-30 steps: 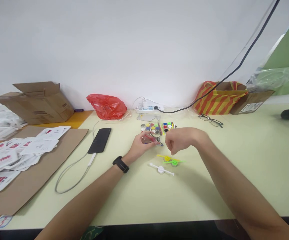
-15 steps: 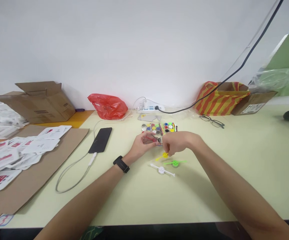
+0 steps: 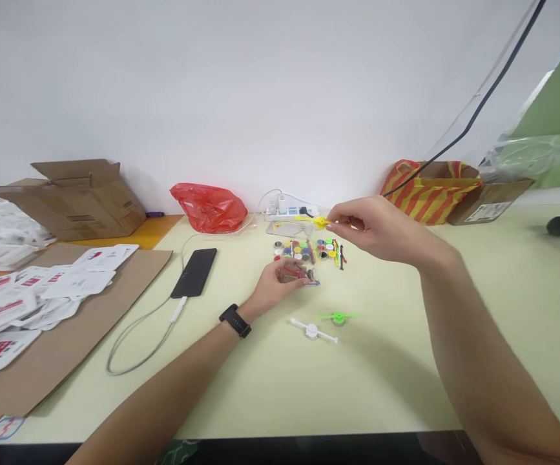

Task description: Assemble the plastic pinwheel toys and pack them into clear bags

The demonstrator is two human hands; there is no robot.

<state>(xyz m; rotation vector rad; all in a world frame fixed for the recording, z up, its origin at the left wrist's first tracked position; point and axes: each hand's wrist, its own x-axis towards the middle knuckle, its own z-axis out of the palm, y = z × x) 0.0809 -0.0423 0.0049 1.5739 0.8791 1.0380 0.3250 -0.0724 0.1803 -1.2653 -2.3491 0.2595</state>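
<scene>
A black phone (image 3: 194,271) lies on the bench (image 3: 260,387) at the left. Right of it the left hand (image 3: 280,283) rests on the bench, its grip curled around small red and blue parts (image 3: 303,276). Beyond lie loose coloured parts (image 3: 309,248). Nearer lie a white propeller (image 3: 312,329) and a green propeller (image 3: 338,316). The right hand (image 3: 381,227), raised above them, pinches a yellow propeller (image 3: 319,221) in its grip.

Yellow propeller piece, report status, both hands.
Right hand pinching yellow propeller piece, lifted above the table. Left hand grips small parts on table. Green propeller and white propeller lie clear.
</scene>
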